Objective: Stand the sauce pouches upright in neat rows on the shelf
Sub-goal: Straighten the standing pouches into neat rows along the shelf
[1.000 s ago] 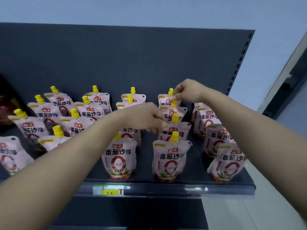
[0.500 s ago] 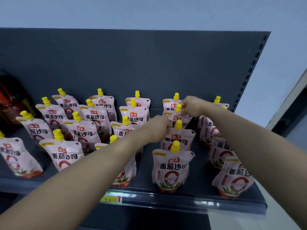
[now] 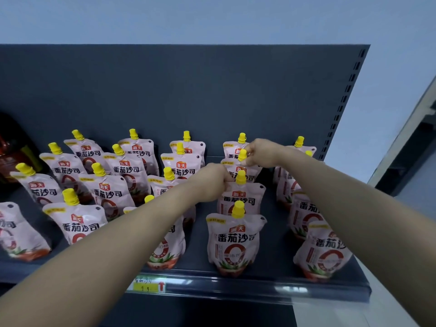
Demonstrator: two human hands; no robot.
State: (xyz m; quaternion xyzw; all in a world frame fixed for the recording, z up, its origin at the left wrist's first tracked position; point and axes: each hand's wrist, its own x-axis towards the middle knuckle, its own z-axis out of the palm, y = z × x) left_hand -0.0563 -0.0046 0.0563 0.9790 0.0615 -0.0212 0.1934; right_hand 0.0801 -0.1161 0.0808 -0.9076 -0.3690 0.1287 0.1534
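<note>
Pouches [image 3: 107, 194] of sauce are standing in rows on the dark grey shelf [image 3: 200, 244]. Each one is pink and is carrying a yellow screw cap, a red 海天 badge and bold black 番茄沙司 lettering above a red ring. In the row second from the right, the left hand [image 3: 212, 182] is gripping the top left edge of the second pouch [image 3: 240, 200] from the front with curled fingers. The right hand [image 3: 262, 153] is pinching the yellow cap [image 3: 242, 155] of the third pouch [image 3: 247, 172] just behind it. The front pouch [image 3: 233, 241] of that row is standing upright near the shelf edge.

A yellow-and-green price tag [image 3: 148, 284] with a red arrow is sitting in the front rail, its digits too blurred to read. A dark back panel [image 3: 188, 90] is rising behind the rows, with slotted holes running down its right edge. A dark reddish bottle [image 3: 10, 152] is showing at the far left. A pale blue-grey wall [image 3: 212, 17] is filling the space above.
</note>
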